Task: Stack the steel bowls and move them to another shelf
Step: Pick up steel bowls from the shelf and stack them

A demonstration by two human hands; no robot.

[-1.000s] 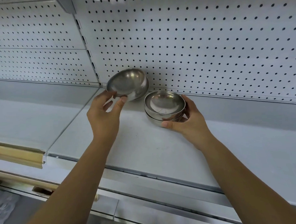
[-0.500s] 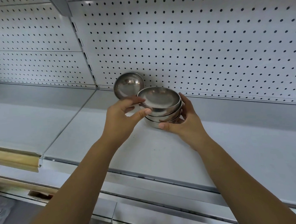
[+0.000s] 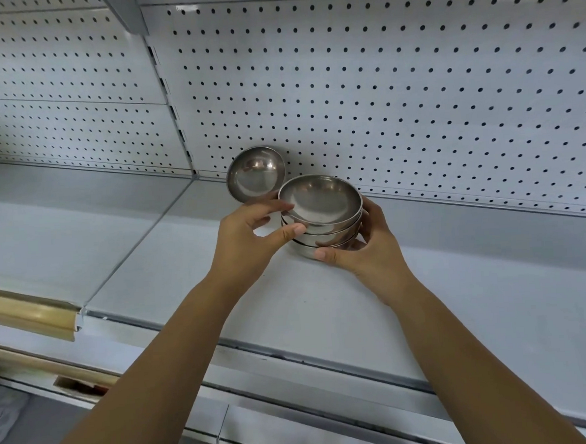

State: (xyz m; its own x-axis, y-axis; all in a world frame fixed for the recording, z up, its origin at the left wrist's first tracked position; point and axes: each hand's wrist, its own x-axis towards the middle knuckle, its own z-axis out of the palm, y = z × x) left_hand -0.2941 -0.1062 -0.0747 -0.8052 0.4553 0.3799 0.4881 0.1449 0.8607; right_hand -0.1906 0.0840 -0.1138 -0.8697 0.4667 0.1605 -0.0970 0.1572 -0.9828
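Fingers (image 3: 273,207), left hand (image 3: 248,245): curled, pinching the left side of the stack of steel bowls (image 3: 323,235). Index tip on the top rim, thumb tip pressed lower on the wall. Other fingers tucked behind, can't see them well.
Fingers (image 3: 369,210), right hand (image 3: 368,248): wrapped round the stack's right and far side, thumb laid along the near bottom edge. Closed on it, not spread.
Stack: 3 bowls nested, mouths up, btw both hands, toward the back of the shelf (image 3: 324,305). Base is at shelf level; can't tell if it's resting or just off it.
Top bowl (image 3: 319,199): tilted a bit toward the person, rim proud of the 2 under it, inside shiny w/ reflections.
Fourth bowl (image 3: 256,174): on its own, stood on edge, leaning on the pegboard back (image 3: 397,95), hollow side facing out. Just left of & behind the stack; lower edge meets the left index in view.
Shelf surface: pale grey, flat, dark seam along the front lip.
Pegboard: white, rows of small dark holes.
Slotted upright (image 3: 171,109): splits this bay from the one on the left.
Neighbouring shelf (image 3: 62,236): approx same level, w/ a gold strip (image 3: 29,313) along its front edge.
Arms: both bare, reaching up & forward from below.
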